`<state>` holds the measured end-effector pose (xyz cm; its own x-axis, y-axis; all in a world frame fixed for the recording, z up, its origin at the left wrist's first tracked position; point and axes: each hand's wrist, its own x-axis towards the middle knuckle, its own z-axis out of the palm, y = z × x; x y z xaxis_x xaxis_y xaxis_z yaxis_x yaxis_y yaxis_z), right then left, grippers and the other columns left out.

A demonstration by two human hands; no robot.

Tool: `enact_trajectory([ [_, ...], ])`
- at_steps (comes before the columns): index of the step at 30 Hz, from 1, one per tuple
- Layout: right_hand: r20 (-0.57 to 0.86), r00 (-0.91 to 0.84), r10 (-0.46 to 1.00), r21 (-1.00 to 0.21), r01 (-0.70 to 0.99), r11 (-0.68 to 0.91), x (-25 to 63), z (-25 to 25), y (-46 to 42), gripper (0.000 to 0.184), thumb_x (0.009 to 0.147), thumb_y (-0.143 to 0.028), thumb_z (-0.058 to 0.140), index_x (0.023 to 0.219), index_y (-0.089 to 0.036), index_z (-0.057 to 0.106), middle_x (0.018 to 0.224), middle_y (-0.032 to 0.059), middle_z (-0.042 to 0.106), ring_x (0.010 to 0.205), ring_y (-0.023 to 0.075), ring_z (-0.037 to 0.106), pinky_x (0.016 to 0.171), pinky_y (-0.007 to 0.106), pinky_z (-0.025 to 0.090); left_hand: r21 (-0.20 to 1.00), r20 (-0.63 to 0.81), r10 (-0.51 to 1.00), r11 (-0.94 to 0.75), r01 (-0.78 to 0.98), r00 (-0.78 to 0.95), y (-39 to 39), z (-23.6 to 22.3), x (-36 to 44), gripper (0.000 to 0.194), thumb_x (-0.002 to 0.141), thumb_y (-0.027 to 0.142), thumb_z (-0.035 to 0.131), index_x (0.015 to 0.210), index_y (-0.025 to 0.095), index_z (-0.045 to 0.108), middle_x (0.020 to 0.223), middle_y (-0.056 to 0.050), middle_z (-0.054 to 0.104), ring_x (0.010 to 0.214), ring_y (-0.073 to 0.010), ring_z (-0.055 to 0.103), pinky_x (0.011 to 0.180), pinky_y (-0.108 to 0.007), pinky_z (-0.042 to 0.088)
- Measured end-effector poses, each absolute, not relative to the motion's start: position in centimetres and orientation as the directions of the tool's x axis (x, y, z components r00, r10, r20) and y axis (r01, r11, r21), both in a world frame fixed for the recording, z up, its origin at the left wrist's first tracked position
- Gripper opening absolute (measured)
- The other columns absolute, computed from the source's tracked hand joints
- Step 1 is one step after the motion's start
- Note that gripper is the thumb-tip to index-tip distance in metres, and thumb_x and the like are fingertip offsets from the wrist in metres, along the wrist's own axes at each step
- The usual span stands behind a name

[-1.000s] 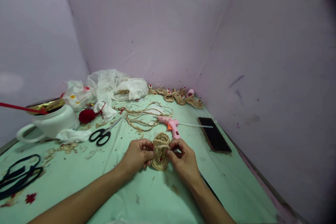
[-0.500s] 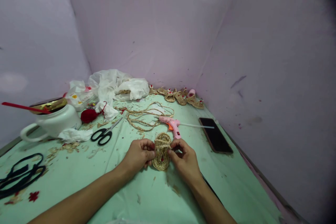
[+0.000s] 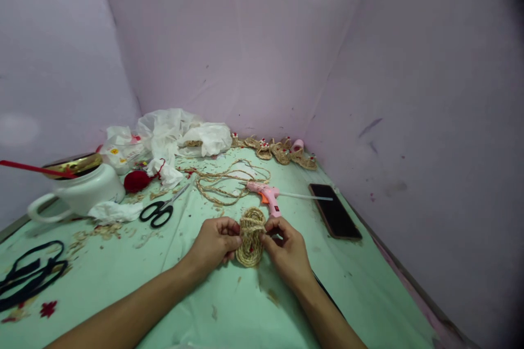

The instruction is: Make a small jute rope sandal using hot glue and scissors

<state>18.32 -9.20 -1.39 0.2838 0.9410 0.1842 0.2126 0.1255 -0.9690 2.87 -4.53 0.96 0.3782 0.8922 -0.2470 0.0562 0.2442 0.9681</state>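
Note:
A small woven straw slipper [image 3: 250,251], an oval of coiled braided cord with a strap across its upper part, is held between my two hands. My left hand [image 3: 216,241] pinches its left edge with thumb and fingers. On the opposite side my right hand [image 3: 285,245] grips the right edge by the strap's end, fingers closed. Just beyond the slipper lies a pink hot glue gun [image 3: 268,196] with a clear glue stick in its back. Loose braided straw cord [image 3: 213,188] loops on the table behind it.
Black-handled scissors [image 3: 158,214], a red yarn ball [image 3: 137,180] and a white mug [image 3: 88,193] are at left. A phone [image 3: 338,212] lies right. Finished straw slippers [image 3: 281,152] and white plastic bags [image 3: 172,128] line the back wall. Dark cord [image 3: 30,278] sits front left.
Both hands keep their grip on the slipper, which hardly moves. The whole view shifts very slightly to the left.

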Motion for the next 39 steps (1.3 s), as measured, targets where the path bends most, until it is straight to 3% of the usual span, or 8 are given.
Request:
enact_trajectory([
  [8, 0.135, 0.295, 0.946, -0.982, 0.169, 0.087, 18.4, -1.6, -9.0, 0.009, 0.066, -0.021, 0.06, 0.074, -0.016, 0.061, 0.069, 0.0027, 0.062, 0.064, 0.0167, 0.058, 0.061, 0.029, 0.049, 0.971, -0.219, 0.911, 0.238, -0.013, 0.35, -4.8, 1.1, 2.8, 0.02, 0.048, 0.024, 0.066, 0.059, 0.014, 0.052, 0.04, 0.005, 0.051, 0.03, -0.0048, 0.039, 0.03, -0.015, 0.026],
  [14, 0.115, 0.395, 0.911, -0.989, 0.131, 0.068, 18.4, -1.7, -9.0, 0.028, 0.068, -0.032, 0.063, 0.091, -0.018, 0.055, 0.089, 0.0076, 0.062, 0.074, 0.0196, 0.06, 0.058, 0.031, 0.053, 0.961, -0.235, 0.906, 0.271, -0.057, 0.351, -4.8, 0.6, 2.8, 0.023, 0.053, 0.025, 0.068, 0.063, 0.016, 0.05, 0.038, 0.004, 0.052, 0.032, -0.0079, 0.045, 0.031, -0.016, 0.031],
  [17, 0.112, 0.317, 0.942, -0.989, 0.127, 0.075, 17.8, -1.3, -9.2, 0.029, 0.066, -0.034, 0.068, 0.087, -0.018, 0.056, 0.08, 0.0058, 0.064, 0.073, 0.02, 0.062, 0.063, 0.032, 0.052, 0.955, -0.223, 0.903, 0.278, -0.104, 0.367, -5.0, 0.6, 3.0, 0.026, 0.057, 0.03, 0.067, 0.067, 0.017, 0.048, 0.042, 0.003, 0.056, 0.036, -0.0076, 0.047, 0.035, -0.016, 0.035],
  [20, 0.089, 0.185, 0.979, -0.996, 0.035, 0.084, 17.2, -1.0, -9.0, 0.035, 0.064, -0.03, 0.069, 0.093, -0.02, 0.052, 0.088, 0.0069, 0.066, 0.081, 0.0212, 0.063, 0.07, 0.033, 0.051, 0.952, -0.211, 0.886, 0.283, -0.12, 0.414, -5.3, 0.9, 3.2, 0.028, 0.059, 0.034, 0.067, 0.071, 0.016, 0.049, 0.048, 0.001, 0.058, 0.039, -0.0079, 0.049, 0.039, -0.018, 0.039],
  [24, 0.061, 0.14, 0.988, -0.994, -0.079, 0.072, 17.5, -0.7, -8.6, 0.039, 0.061, -0.023, 0.066, 0.095, -0.021, 0.047, 0.083, 0.0021, 0.064, 0.074, 0.0178, 0.062, 0.066, 0.029, 0.048, 0.954, -0.271, 0.837, 0.3, 0.016, 0.476, -4.7, 1.6, 2.4, 0.026, 0.05, 0.019, 0.066, 0.074, 0.012, 0.058, 0.056, -0.002, 0.061, 0.041, -0.0114, 0.052, 0.035, -0.02, 0.037],
  [28, 0.053, 0.153, 0.987, -0.997, -0.056, 0.062, 18.6, -0.6, -8.2, 0.037, 0.059, -0.015, 0.064, 0.094, -0.021, 0.05, 0.072, -0.0038, 0.059, 0.064, 0.0129, 0.055, 0.058, 0.023, 0.043, 0.948, -0.318, 0.85, 0.293, 0.124, 0.42, -3.1, 2.4, 0.5, 0.033, 0.045, 0.009, 0.058, 0.077, 0.012, 0.065, 0.06, -0.001, 0.064, 0.035, -0.0058, 0.042, 0.032, -0.017, 0.025],
  [34, 0.086, 0.147, 0.985, -0.996, 0.007, 0.086, 18.6, -0.7, -8.2, 0.023, 0.058, -0.012, 0.063, 0.079, -0.018, 0.056, 0.069, -0.0035, 0.057, 0.065, 0.0128, 0.053, 0.061, 0.024, 0.042, 0.973, -0.215, 0.804, 0.127, 0.194, 0.554, -3.2, 2.3, 0.5, 0.023, 0.052, 0.017, 0.066, 0.075, 0.011, 0.067, 0.065, -0.002, 0.065, 0.054, -0.0119, 0.053, 0.053, -0.022, 0.041],
  [39, 0.134, 0.151, 0.979, -0.991, 0.05, 0.128, 20.4, 0.4, -8.1, 0.025, 0.059, -0.015, 0.063, 0.083, -0.019, 0.059, 0.073, -0.0014, 0.062, 0.068, 0.0151, 0.057, 0.065, 0.027, 0.046, 0.95, -0.052, 0.864, -0.111, 0.29, 0.501, -3.8, 1.7, 2.7, 0.011, 0.062, 0.022, 0.061, 0.066, 0.012, 0.065, 0.056, 0.0, 0.059, 0.052, -0.0117, 0.048, 0.05, -0.022, 0.037],
])
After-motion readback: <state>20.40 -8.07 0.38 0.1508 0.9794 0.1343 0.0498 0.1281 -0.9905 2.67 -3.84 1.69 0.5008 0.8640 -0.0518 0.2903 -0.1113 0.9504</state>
